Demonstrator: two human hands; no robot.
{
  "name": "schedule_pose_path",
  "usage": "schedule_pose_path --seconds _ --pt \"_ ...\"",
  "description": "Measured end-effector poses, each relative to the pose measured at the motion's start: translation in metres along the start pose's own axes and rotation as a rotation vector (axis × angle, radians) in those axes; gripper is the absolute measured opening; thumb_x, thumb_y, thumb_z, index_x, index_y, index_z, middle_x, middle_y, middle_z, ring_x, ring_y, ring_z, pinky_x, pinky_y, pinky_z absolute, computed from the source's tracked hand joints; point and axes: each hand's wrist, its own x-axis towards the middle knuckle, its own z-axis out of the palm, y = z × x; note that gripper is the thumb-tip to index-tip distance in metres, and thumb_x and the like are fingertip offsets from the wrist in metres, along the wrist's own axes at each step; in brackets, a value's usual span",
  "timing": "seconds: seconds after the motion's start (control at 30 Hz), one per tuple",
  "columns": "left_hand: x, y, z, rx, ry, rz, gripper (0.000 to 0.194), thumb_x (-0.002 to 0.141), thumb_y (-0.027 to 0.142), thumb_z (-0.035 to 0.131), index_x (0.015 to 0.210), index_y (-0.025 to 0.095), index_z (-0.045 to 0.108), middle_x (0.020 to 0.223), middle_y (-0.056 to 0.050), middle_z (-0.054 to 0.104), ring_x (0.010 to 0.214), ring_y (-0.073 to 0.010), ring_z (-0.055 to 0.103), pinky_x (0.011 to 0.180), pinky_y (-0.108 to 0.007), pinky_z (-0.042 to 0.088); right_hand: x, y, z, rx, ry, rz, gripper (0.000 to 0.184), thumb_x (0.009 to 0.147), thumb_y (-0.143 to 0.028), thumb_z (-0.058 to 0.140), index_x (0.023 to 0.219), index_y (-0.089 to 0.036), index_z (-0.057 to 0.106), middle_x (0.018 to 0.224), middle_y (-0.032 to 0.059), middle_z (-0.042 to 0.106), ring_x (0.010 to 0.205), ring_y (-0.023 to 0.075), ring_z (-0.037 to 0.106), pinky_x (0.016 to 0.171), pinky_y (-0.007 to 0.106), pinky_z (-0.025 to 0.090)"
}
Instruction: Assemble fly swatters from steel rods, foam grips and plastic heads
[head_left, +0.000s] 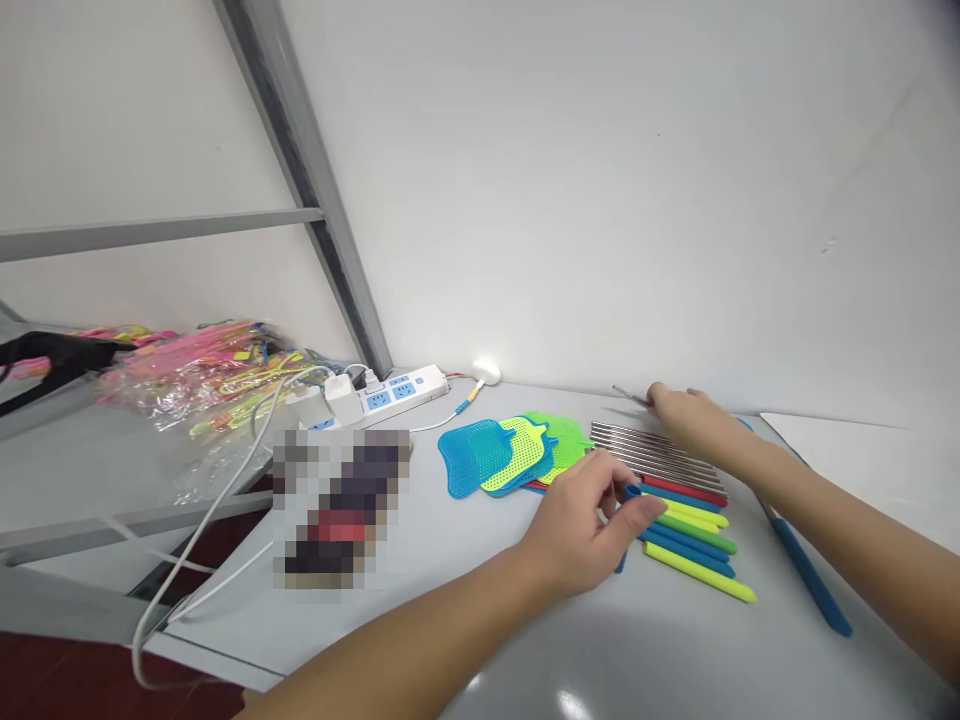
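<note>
My left hand [581, 525] is closed on a blue plastic handle [632, 491]; its hollow end shows above my thumb and a bit of it below my palm. Farther back, my right hand [684, 418] pinches a thin metal rod [624, 392] whose tip points left. Beneath that hand lies a row of several metal rods [637, 446]. Several blue, yellow, green and red handles [701, 571] lie side by side just right of my left hand. Beyond my left hand, perforated fly swatter heads [472, 458] in blue, yellow and green overlap in a pile.
A rod with a blue handle [810, 575] lies at the right. Left are a blurred-out flat object [345, 515], a white power strip [397, 397] with cables and a small white device [486, 371]. Plastic-bagged colourful items [217, 370] sit beyond a grey metal frame [330, 240].
</note>
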Motion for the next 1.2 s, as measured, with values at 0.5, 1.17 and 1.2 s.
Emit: schedule_pose_path --seconds 0.5,1.17,1.2 --pt "0.003 -0.006 0.000 0.170 -0.305 -0.142 0.031 0.093 0.046 0.050 0.077 0.019 0.052 0.066 0.005 0.048 0.063 -0.0102 0.042 0.057 -0.024 0.028 -0.089 -0.101 -0.065 1.814 0.518 0.593 0.015 0.088 -0.032 0.055 0.094 -0.022 0.045 0.089 0.0051 0.070 0.080 0.0254 0.073 0.069 0.043 0.061" --pt "0.005 -0.007 0.002 0.214 -0.484 -0.234 0.036 0.096 0.047 0.041 0.074 0.018 0.048 0.064 0.005 0.042 0.060 -0.0095 0.036 0.054 -0.024 0.026 -0.109 -0.120 -0.040 1.930 0.596 0.610 0.022 0.095 -0.042 0.050 0.109 -0.027 0.042 0.124 0.0014 0.065 0.102 0.0208 0.069 0.088 0.040 0.058" --pt "0.005 -0.007 0.002 0.221 -0.487 -0.227 0.036 0.096 0.046 0.040 0.074 0.018 0.047 0.064 0.005 0.042 0.059 -0.0096 0.037 0.054 -0.024 0.026 -0.110 -0.120 -0.040 1.933 0.595 0.616 0.022 0.095 -0.042 0.050 0.109 -0.027 0.043 0.123 0.0017 0.065 0.102 0.0209 0.069 0.088 0.040 0.058"
